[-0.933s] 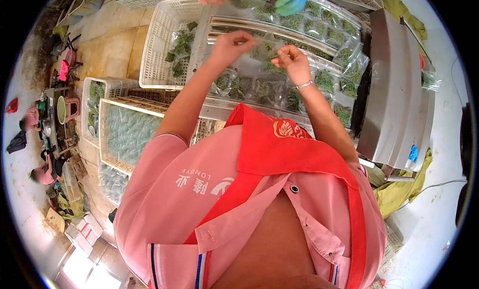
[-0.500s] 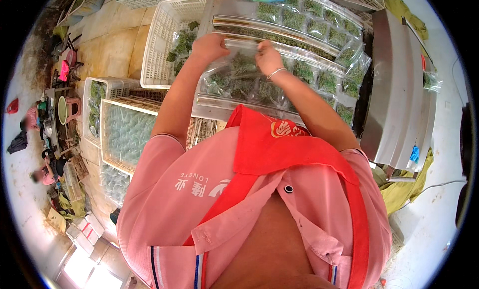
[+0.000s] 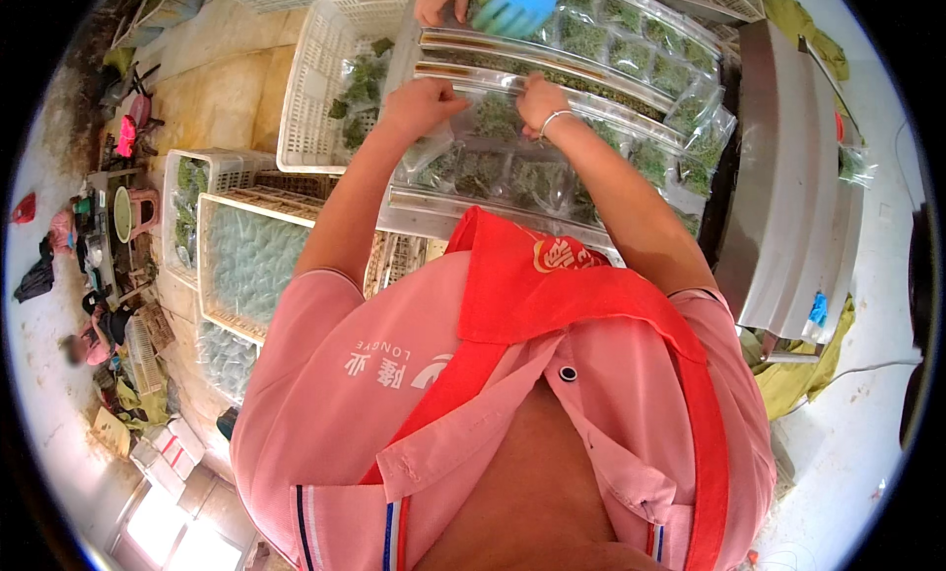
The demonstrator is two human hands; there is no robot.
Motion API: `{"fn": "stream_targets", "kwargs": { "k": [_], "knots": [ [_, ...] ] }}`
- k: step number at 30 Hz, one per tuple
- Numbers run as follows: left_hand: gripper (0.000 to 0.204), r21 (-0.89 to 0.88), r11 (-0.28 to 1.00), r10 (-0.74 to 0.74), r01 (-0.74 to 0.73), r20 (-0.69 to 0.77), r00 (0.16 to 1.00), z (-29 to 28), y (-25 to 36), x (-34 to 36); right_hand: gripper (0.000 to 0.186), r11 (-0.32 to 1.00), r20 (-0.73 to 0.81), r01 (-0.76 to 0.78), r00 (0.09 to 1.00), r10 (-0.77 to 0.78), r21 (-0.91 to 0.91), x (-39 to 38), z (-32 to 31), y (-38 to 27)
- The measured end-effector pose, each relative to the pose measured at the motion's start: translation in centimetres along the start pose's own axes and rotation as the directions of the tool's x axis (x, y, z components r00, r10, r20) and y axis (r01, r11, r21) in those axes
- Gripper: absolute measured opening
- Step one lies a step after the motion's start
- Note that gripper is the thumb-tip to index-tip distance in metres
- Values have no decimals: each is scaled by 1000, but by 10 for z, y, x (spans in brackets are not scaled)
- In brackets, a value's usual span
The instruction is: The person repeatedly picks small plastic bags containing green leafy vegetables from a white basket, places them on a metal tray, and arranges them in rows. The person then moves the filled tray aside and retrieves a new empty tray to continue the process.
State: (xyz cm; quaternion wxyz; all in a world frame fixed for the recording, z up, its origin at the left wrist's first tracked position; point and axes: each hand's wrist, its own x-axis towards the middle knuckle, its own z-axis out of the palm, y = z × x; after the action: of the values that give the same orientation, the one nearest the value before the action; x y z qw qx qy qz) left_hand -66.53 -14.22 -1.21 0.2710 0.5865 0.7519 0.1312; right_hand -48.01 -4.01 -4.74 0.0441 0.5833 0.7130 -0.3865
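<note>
My left hand [image 3: 422,108] is closed, thumb and fingers pressed together at the left end of a row of clear plastic bags. Loose clear plastic [image 3: 430,149] hangs just below its fingers. To the right, my right hand [image 3: 543,102], with a bracelet at the wrist, is closed at the upper edge of a clear plastic bag [image 3: 493,116] filled with green leaves; its fingertips are partly hidden. Both hands are just below a long metal rail [image 3: 473,75]. More filled bags [image 3: 537,182] lie in rows on the metal machine bed, nearer to me.
Across the machine are a co-worker's bare hand [image 3: 440,1] and blue-gloved hand [image 3: 515,7]. A white crate [image 3: 301,108] with loose leaves stands left, and a crate of packed bags [image 3: 254,261] below it. A metal housing [image 3: 778,187] rises at right.
The co-worker's bare and gloved hands have come farther into view over the far bags. My left hand has shifted slightly down, and my right hand slightly right and up.
</note>
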Motion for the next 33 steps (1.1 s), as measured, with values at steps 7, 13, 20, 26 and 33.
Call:
{"fn": "stream_targets", "kwargs": {
  "k": [7, 13, 20, 26, 33],
  "knots": [
    [37, -500, 866, -141, -3, -251, 958, -35, -1, 6, 22, 931, -118, 217, 958, -260, -294, 10, -17, 10],
    [32, -850, 517, -313, -102, -299, 901, -21, 0, 6, 43, 749, -328, 658, 727, -604, 79, -58, 14, -11],
    [20, -957, 241, -238, -161, -219, 946, -3, 27, -11, 25, 695, -116, 286, 953, -281, 659, -63, 9, -25],
    [14, -915, 388, -117, -112, -170, 978, 8, -8, -12, 18, 483, -99, 169, 981, -168, 859, -49, 4, -17],
    [20, -629, 774, -195, 66, -138, 971, 7, -15, 21, 20, 838, 12, 38, 999, -52, 545, 4, 11, -5]
  ]
}}
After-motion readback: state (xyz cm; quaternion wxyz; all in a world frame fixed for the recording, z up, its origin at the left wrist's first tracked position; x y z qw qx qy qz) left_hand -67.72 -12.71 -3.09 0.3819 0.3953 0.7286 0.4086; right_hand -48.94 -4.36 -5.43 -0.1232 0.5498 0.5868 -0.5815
